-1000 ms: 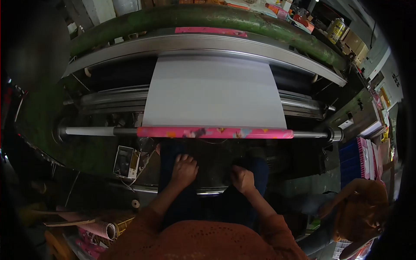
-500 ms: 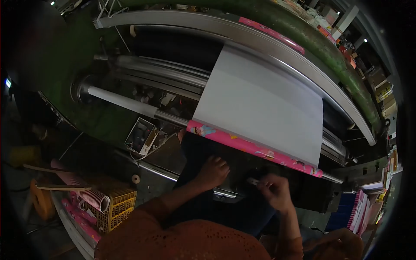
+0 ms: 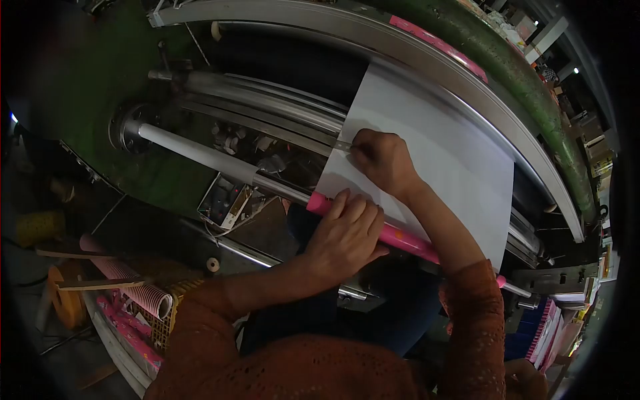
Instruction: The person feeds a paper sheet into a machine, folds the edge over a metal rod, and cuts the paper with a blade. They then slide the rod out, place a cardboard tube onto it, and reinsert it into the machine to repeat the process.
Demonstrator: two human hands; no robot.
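A wide white sheet (image 3: 433, 160) runs down from the machine's rollers to a pink printed roll (image 3: 410, 241) on a metal shaft. My left hand (image 3: 347, 233) lies over the left end of the pink roll, fingers resting across it. Over the sheet's left edge, my right hand (image 3: 387, 160) pinches a small flat metallic blade (image 3: 343, 146), whose tip points left at that edge. Both forearms are in orange-brown sleeves, the right one crossing above the roll.
Left of the roll, a white tube (image 3: 193, 152) sits on the shaft. Below it is an open box (image 3: 225, 200) of small items. A yellow crate (image 3: 160, 327) and a striped pink tube (image 3: 133, 283) are at lower left. A long metal beam (image 3: 293, 12) arches above.
My left hand has moved up onto the pink roll. My right hand has risen with the blade from near my lap to the sheet's left edge. The view has shifted slightly.
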